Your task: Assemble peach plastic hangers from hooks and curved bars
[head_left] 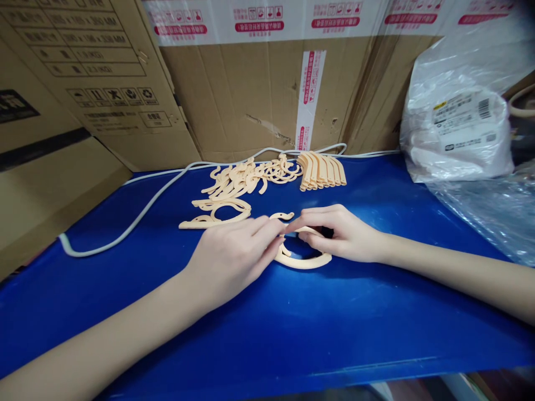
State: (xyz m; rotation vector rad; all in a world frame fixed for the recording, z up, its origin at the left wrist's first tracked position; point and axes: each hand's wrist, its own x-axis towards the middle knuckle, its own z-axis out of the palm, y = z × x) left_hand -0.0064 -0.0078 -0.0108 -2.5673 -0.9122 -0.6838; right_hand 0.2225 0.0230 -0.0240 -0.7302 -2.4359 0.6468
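Observation:
A beige plastic folding hanger lies on the blue tabletop, its curved arms forming a ring. My left hand is closed on the ring's left side, thumb and index finger pinched at its upper left. From the right, my right hand grips the ring's upper part, its index fingertip meeting my left fingertips. The exact joint between the fingers is hidden. Just beyond my fingertips lies a small curved hook piece. Folded hangers of the same beige plastic rest to the left of my left hand.
Behind lie a loose heap of hook pieces and a neat row of curved arms. A white cable crosses the blue tabletop. Cardboard boxes wall the back and left; a plastic-wrapped package sits at right.

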